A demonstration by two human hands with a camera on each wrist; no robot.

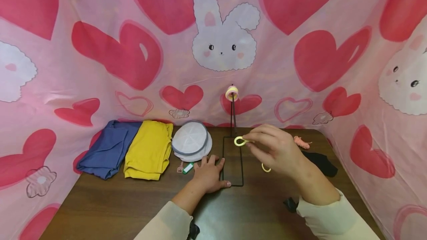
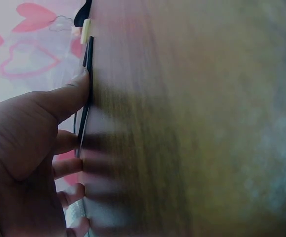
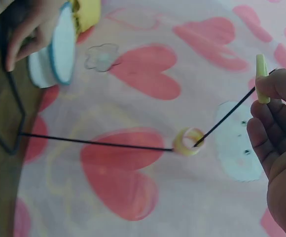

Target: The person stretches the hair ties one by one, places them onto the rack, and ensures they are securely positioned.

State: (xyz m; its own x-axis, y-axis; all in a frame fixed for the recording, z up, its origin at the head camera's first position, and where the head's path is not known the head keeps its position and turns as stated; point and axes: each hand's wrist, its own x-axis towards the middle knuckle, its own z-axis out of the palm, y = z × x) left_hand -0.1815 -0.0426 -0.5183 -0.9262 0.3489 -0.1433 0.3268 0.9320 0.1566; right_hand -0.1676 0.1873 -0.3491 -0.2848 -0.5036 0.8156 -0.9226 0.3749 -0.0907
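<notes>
My right hand (image 1: 276, 149) pinches a pale yellow hair tie (image 1: 235, 142) between thumb and fingertips, above the base of a black wire stand (image 1: 241, 164). In the right wrist view the tie (image 3: 261, 74) shows edge-on, and its far side is hidden. Pink and yellow hair ties (image 1: 231, 88) hang together on the stand's raised arm. My left hand (image 1: 208, 175) lies spread on the table, its thumb pressing the near part of the base and its fingers reaching over the left side. Partly behind my right hand, another yellow hair tie (image 1: 266, 169) lies on the table.
Blue folded cloth (image 1: 108, 149), yellow folded cloth (image 1: 148, 151) and a white hat (image 1: 190, 140) lie at the left. A green-and-white tag (image 1: 188, 168) is by my left fingers. Coral yarn (image 1: 301, 142) and black cloth (image 1: 321, 163) lie right. Printed fabric (image 1: 213, 77) encloses the table.
</notes>
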